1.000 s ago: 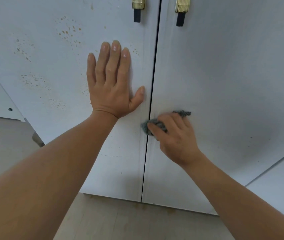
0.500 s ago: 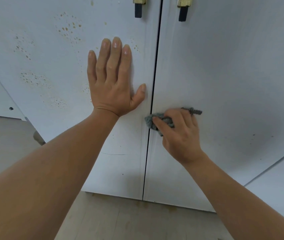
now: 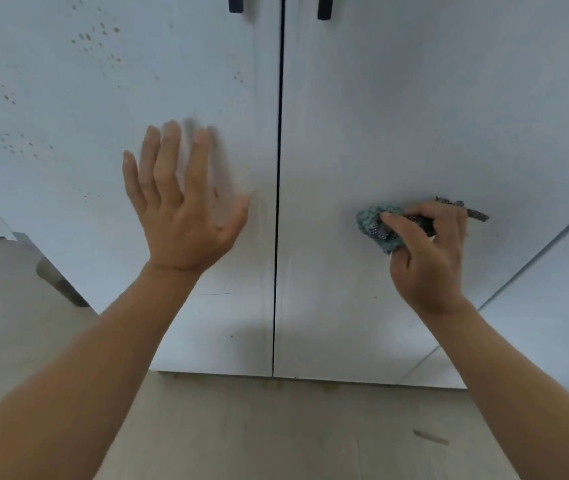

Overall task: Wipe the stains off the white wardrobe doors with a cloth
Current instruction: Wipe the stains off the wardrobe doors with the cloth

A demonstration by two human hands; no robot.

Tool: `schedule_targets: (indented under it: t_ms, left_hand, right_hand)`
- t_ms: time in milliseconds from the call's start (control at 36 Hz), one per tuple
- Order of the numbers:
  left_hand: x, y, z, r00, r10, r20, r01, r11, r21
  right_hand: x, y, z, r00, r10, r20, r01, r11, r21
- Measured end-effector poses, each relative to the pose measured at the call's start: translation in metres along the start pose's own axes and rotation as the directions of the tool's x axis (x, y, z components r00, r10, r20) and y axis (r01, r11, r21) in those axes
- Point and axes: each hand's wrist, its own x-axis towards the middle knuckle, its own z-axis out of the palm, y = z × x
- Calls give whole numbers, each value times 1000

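Left hand [image 3: 186, 216]: fingers spread, holding nothing, centre-left against the left door [image 3: 68, 202].
Right hand [image 3: 425, 258]: grips the cloth [image 3: 376, 226], centre-right on the right door [image 3: 414, 116].
Stains [image 3: 96, 39]: upper left.

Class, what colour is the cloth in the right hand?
Teal-grey cloth, best seen in the head view.

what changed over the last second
The right hand carried the cloth rightward, from the gap out onto the right door. The left hand, blurred, moved down the left door, its fingers now spread. Unchanged: the right hand grips the cloth, and the stains on the left door remain.
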Motion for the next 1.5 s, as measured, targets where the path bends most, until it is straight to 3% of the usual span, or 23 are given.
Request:
schedule_targets:
  t_ms: [139, 361, 611, 695, 833, 917, 1056, 1111, 1250, 1334, 1500]
  left_hand:
    - [-64, 26, 3, 970, -202, 132, 199, 979, 34]
    - [-121, 53, 19, 914, -205, 351, 234, 971, -43]
    - [-126, 51, 27, 915, -211, 342, 247, 967, -64]
    - [-124, 51, 26, 915, -206, 346, 240, 969, -59]
    - [-122, 53, 26, 903, -216, 372, 257, 964, -65]
    - [-122, 52, 24, 902, -207, 379, 257, 963, -85]
    - [-120, 53, 22, 894, -216, 392, 278, 955, -106]
    - [-118, 55, 20, 887, -228, 402, 295, 949, -114]
    - [-117, 57, 19, 879, -241, 412, 316, 940, -126]
    - [-118, 57, 21, 877, -239, 417, 319, 938, -134]
    - [-119, 57, 22, 883, -232, 409, 317, 936, -152]
  right_hand:
    - [17, -11, 13, 997, -16, -72, 19, 999, 44]
    - [-7, -8, 51, 985, -106, -135, 110, 994, 25]
    - [-98, -1, 72, 981, -151, 124, 149, 989, 21]
    - [-74, -8, 61, 993, -105, 52, 102, 993, 53]
    - [-18, -8, 45, 976, 60, -212, -42, 995, 85]
    - [-41, -5, 53, 985, 76, -156, -62, 994, 92]
    - [-82, 0, 57, 992, -76, 104, 71, 996, 55]
    - [-69, 2, 47, 995, -61, 76, 56, 996, 67]
    - [-23, 20, 9, 979, 89, -182, -85, 996, 28]
    - [-19, 41, 1, 972, 145, -187, -149, 989, -6]
    - [-76, 52, 24, 977, 129, -168, -134, 991, -15]
